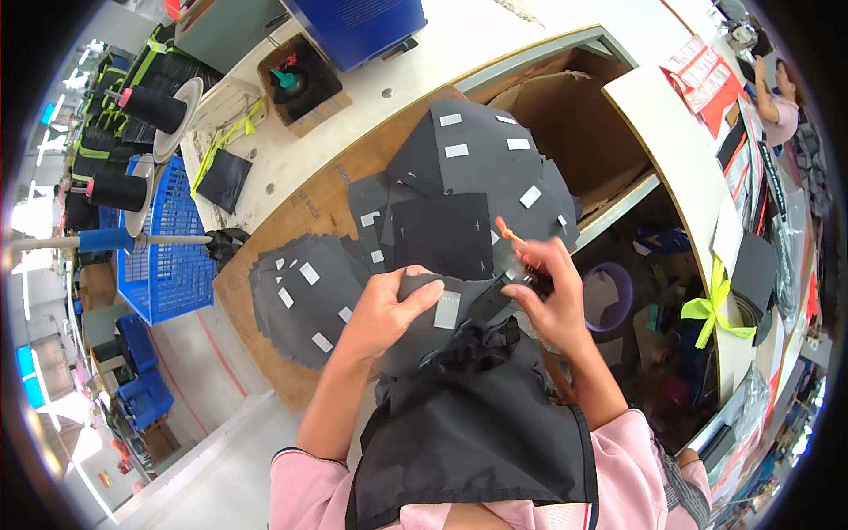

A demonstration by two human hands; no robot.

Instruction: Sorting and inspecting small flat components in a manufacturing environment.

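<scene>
My left hand [389, 309] is closed on the edge of a dark grey fabric piece [415, 331], its thumb pressed on top beside a white label [448, 309]. A black square patch [442, 231] lies on the fabric just beyond. At the fabric's right edge, my right hand [552, 296] is closed around a small metal tool that looks like thread snips [518, 272], with an orange cord [508, 231] tied to it. My fingers hide much of the tool. More grey pieces with white labels [490, 146] are heaped ahead, and another stack [305, 296] sits to the left.
Under the pieces is a brown board [287, 212]. An open cardboard box [574, 132] stands at the far right of it. Thread cones [155, 110] and a blue basket [163, 256] are left; a purple bin [609, 296] is low on the right. A person [782, 106] is at far right.
</scene>
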